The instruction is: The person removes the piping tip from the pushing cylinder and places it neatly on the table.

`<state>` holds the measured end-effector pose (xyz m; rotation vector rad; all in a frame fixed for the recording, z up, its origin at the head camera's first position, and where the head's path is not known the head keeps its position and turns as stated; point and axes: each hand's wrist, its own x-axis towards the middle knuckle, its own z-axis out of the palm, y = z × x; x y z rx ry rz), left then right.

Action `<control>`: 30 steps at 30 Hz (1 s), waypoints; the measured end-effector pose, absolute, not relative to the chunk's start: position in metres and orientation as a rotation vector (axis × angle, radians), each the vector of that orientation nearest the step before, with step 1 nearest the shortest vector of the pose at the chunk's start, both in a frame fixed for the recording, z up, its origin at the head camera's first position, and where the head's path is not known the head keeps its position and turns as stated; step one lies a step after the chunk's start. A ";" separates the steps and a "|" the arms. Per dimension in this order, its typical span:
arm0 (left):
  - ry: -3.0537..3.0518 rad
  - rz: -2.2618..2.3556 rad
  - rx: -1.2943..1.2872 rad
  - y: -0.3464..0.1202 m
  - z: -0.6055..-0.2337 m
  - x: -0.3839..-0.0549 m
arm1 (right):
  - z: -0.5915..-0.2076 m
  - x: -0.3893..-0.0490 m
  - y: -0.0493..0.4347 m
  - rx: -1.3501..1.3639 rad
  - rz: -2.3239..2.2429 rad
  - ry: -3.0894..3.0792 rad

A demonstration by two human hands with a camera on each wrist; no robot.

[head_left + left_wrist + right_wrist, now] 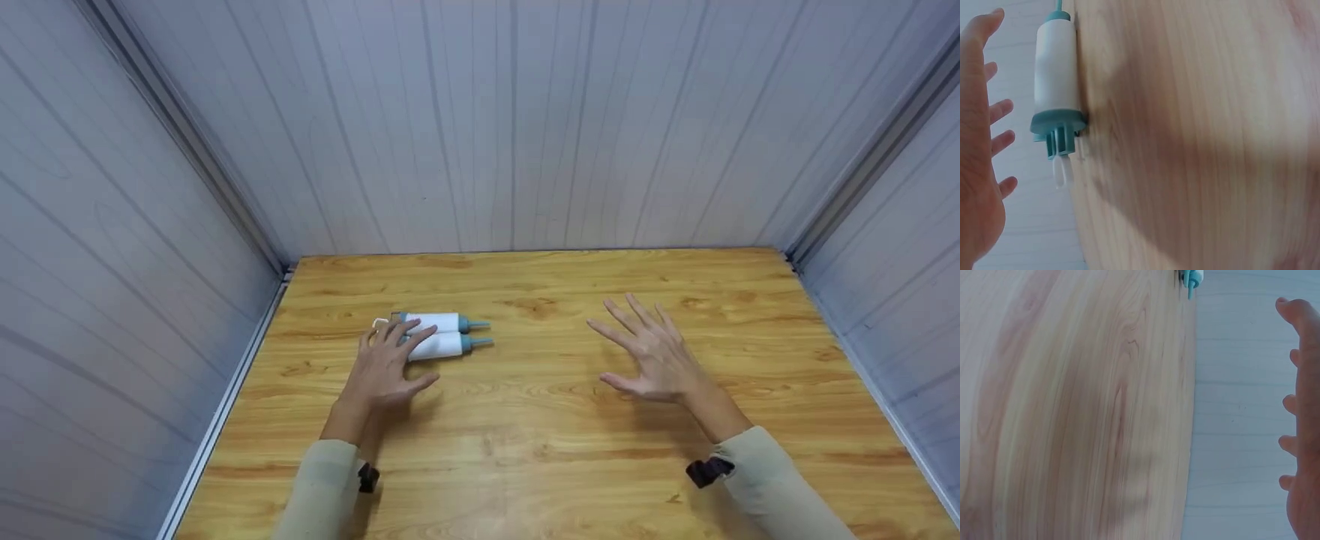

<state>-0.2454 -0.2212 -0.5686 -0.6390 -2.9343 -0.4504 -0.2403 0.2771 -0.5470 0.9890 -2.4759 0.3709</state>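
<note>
Two white tubes with teal ends, the far tube point(442, 322) and the near tube point(442, 346), lie side by side on the left of the table. Their thin teal nozzles point right. Over their left ends my left hand point(381, 371) spreads its fingers and hides part of them; in the left wrist view its fingers stand apart from the visible tube point(1057, 67). That view also shows teal prongs and a white loop point(1060, 171) at the tube's end. My right hand point(656, 364) hovers above the right of the table, fingers spread, holding nothing.
The wood-grain table point(525, 442) meets a pale panel wall point(480, 135) at its back edge. Side walls with metal rails point(217, 420) close it in left and right. Dark straps point(709, 471) sit by both sleeves.
</note>
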 end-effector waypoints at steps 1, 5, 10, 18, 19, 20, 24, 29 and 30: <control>-2.934 -0.459 -0.639 -0.221 -0.570 -0.246 | -0.546 -0.240 0.276 0.985 0.374 -2.479; -2.947 -0.467 -0.635 -0.220 -0.572 -0.248 | -0.546 -0.239 0.275 0.976 0.399 -2.471; -2.970 -0.474 -0.647 -0.219 -0.572 -0.249 | -0.547 -0.239 0.273 0.983 0.441 -2.439; -2.991 -0.521 -0.635 -0.220 -0.574 -0.250 | -0.550 -0.238 0.269 1.015 0.518 -2.383; -2.990 -0.530 -0.631 -0.220 -0.575 -0.250 | -0.551 -0.238 0.269 1.014 0.531 -2.378; -2.992 -0.541 -0.627 -0.220 -0.575 -0.250 | -0.551 -0.238 0.269 1.015 0.547 -2.372; -2.992 -0.571 -0.623 -0.221 -0.577 -0.251 | -0.553 -0.238 0.270 1.016 0.632 -2.368; -3.003 -0.534 -0.618 -0.222 -0.577 -0.251 | -0.552 -0.236 0.270 0.998 0.821 -2.407; -3.009 -0.520 -0.614 -0.222 -0.577 -0.251 | -0.552 -0.235 0.270 0.990 0.870 -2.411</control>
